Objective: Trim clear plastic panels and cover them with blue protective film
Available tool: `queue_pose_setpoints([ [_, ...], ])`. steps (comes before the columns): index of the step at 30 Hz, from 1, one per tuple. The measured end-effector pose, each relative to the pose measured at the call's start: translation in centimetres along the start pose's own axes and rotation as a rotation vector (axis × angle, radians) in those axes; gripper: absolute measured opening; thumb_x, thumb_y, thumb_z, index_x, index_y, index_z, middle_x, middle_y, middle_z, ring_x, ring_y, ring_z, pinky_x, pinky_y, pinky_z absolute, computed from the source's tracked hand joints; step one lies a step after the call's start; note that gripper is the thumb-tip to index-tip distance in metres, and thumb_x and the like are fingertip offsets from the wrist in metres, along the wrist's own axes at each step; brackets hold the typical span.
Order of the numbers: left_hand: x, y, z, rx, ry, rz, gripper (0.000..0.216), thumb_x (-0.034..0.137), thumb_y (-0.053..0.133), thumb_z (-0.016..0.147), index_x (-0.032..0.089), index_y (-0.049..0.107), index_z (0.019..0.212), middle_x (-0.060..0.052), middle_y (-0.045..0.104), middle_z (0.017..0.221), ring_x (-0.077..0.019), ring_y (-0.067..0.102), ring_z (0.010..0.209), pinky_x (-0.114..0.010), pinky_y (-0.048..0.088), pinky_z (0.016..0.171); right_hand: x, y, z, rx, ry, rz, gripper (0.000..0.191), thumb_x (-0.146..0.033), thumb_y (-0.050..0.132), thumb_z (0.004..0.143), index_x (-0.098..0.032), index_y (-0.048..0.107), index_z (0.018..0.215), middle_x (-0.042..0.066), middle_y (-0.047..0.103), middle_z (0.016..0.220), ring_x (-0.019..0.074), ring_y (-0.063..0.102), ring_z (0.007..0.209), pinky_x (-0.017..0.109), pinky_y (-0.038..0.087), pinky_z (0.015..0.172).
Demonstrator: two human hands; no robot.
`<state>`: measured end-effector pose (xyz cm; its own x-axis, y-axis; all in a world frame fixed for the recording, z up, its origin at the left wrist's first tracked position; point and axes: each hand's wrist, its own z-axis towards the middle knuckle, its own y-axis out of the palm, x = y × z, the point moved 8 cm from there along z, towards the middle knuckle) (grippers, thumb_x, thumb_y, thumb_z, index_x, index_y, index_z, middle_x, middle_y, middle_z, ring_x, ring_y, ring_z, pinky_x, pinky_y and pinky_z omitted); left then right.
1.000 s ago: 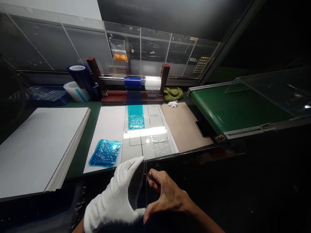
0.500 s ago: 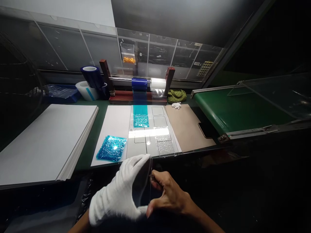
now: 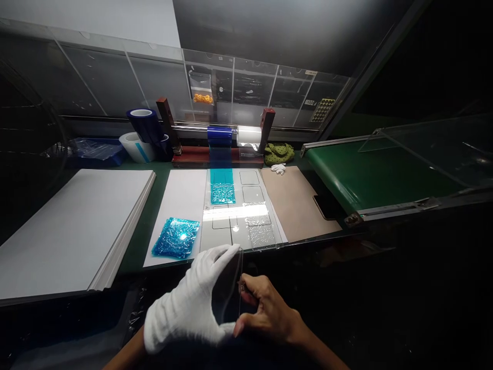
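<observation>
My left hand (image 3: 192, 303), in a white glove, grips a thin clear panel (image 3: 233, 293) at its top and bottom edges, just in front of the table. The panel stands nearly edge-on to me, so its face shows little. My bare right hand (image 3: 267, 311) is at the panel's right side, its fingers curled against it and the thumb by the lower corner. Whether a small item is between those fingertips I cannot make out. Beyond the hands, a marked sheet (image 3: 221, 241) carries a blue film strip (image 3: 222, 177) and clear film (image 3: 262, 236).
Blue film-covered pieces (image 3: 177, 237) lie on white paper. At left is a paper stack (image 3: 77, 226). A wooden stand (image 3: 215, 156) holds a blue roll (image 3: 219, 135) and a clear roll (image 3: 248, 134). A phone (image 3: 326, 206) and a green conveyor belt (image 3: 370, 172) are at right.
Both hands still hold the panel in much the same pose. They have shifted very slightly; the view has tilted a little. Nothing was let go.
</observation>
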<state>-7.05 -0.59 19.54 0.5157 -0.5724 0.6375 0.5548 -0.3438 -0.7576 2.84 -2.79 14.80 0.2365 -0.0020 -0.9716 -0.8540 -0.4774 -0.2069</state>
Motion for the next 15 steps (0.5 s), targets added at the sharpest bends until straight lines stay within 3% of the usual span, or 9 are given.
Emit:
queue_pose_setpoints([
  [4,-0.6,0.4,0.0,0.028,-0.021,0.036,0.106,0.065,0.067,0.056,0.021,0.023,0.141,-0.015,0.04,0.134,-0.0334,0.044,0.12,-0.045,0.043,0.099,0.5,-0.4,-0.2,0.089,-0.025,-0.017,0.063,-0.063,0.076,0.048,-0.02,0.033,0.062,-0.008,0.031,0.061,0.0065,0.024,0.056,0.02,0.021,0.046],
  [7,-1.4,0.5,-0.2,0.067,-0.079,0.107,0.11,0.06,0.069,0.054,0.022,0.017,0.144,-0.015,0.036,0.137,-0.0357,0.04,0.123,-0.049,0.041,0.1,0.0,-2.9,-1.8,0.358,-0.114,0.043,0.069,-0.064,0.079,0.041,-0.022,0.027,0.059,-0.009,0.026,0.055,0.0058,0.02,0.051,0.022,0.017,0.044],
  [9,-1.9,0.3,-0.2,0.107,-0.12,0.158,0.112,0.057,0.069,0.053,0.022,0.015,0.145,-0.015,0.036,0.138,-0.0375,0.038,0.124,-0.052,0.039,0.1,0.9,-5.2,-3.1,0.522,-0.131,0.123,0.069,-0.067,0.076,0.044,-0.023,0.026,0.061,-0.01,0.026,0.055,0.0059,0.019,0.049,0.022,0.017,0.042],
  [12,-2.7,0.5,-0.1,0.119,-0.154,0.172,0.115,0.057,0.07,0.051,0.022,0.015,0.145,-0.014,0.037,0.139,-0.0386,0.036,0.126,-0.056,0.034,0.103,4.9,-8.3,-3.0,0.556,-0.017,0.051,0.051,-0.062,0.067,0.064,-0.023,0.034,0.068,-0.008,0.032,0.059,0.0074,0.027,0.049,0.021,0.026,0.044],
  [15,-5.0,1.6,-0.2,0.099,-0.27,0.089,0.118,0.055,0.074,0.049,0.021,0.016,0.145,-0.017,0.033,0.142,-0.0421,0.03,0.13,-0.061,0.028,0.104,11.3,-13.2,-1.8,0.592,0.279,-0.383,0.022,-0.042,0.053,0.082,-0.021,0.046,0.08,-0.005,0.043,0.063,0.0115,0.044,0.056,0.023,0.039,0.056],
])
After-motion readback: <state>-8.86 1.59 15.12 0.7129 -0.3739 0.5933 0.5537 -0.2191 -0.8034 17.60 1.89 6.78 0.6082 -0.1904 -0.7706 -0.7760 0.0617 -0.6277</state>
